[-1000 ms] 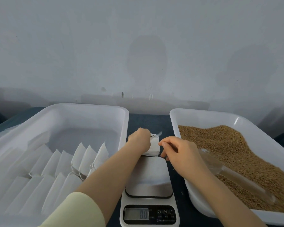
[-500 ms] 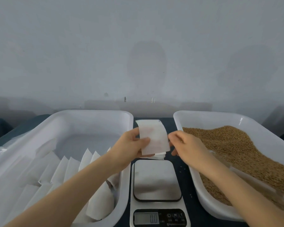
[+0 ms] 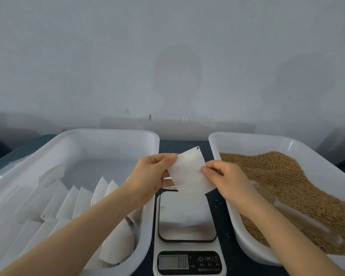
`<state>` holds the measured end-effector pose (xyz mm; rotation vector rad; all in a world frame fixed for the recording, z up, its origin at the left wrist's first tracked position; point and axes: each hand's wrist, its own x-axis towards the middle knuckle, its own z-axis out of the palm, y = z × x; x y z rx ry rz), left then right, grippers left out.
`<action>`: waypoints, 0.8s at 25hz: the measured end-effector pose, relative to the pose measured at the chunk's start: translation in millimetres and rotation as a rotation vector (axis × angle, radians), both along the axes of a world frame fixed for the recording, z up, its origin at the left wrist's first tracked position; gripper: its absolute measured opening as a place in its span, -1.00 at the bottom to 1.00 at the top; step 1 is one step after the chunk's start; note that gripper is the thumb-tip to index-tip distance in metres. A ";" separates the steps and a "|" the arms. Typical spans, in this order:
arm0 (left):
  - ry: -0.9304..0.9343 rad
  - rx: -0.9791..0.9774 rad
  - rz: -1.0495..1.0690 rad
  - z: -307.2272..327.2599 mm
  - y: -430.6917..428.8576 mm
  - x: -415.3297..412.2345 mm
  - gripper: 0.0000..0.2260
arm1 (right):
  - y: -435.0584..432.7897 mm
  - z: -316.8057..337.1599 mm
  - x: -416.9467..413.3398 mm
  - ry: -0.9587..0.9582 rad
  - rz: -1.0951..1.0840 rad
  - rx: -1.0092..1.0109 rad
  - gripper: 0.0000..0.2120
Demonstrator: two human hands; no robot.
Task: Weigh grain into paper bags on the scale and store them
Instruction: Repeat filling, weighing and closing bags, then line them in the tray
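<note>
— What is seen all around?

— A pale grey wall (image 3: 167, 56) is seen at the back, and a dark table (image 3: 183, 144) is spread under everything. A white tray (image 3: 108, 132) with rows of white bags (image 3: 78, 202) is set on the left. Another tray (image 3: 247, 136), heaped with grain (image 3: 287, 176), is set on the right. A scale (image 3: 187, 216) is placed between them, and nothing is on its plate.

— Where is the paper bag?

— The paper bag (image 3: 189, 172) is held in the air, just over the far end of the scale. It is pinched on its left side by the left hand (image 3: 149, 176) and on its right side by the right hand (image 3: 227, 176). It is kept flat and tilted, with one corner pointed up and away.

— What is needed next?

— The bag likely has to be opened and set down on the plate just below. The grain is nearer the right hand.
</note>
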<state>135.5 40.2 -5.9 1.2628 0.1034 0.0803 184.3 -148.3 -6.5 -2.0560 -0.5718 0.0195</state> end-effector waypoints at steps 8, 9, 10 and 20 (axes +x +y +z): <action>-0.005 0.330 -0.054 1.9 -5.2 -5.9 -0.92 | 1.0 3.8 2.2 -0.119 -0.136 0.153 -0.82; -0.003 0.340 -0.054 2.3 -5.7 -6.2 -0.92 | 1.3 4.1 2.0 -0.123 -0.126 0.166 -0.84; -0.004 0.342 -0.055 2.5 -5.5 -6.7 -0.92 | 2.1 4.2 1.1 -0.120 -0.097 0.182 -0.86; -0.030 0.434 -0.209 5.9 -3.9 -10.3 -0.83 | 3.8 3.1 -3.7 -0.243 0.007 0.116 -0.77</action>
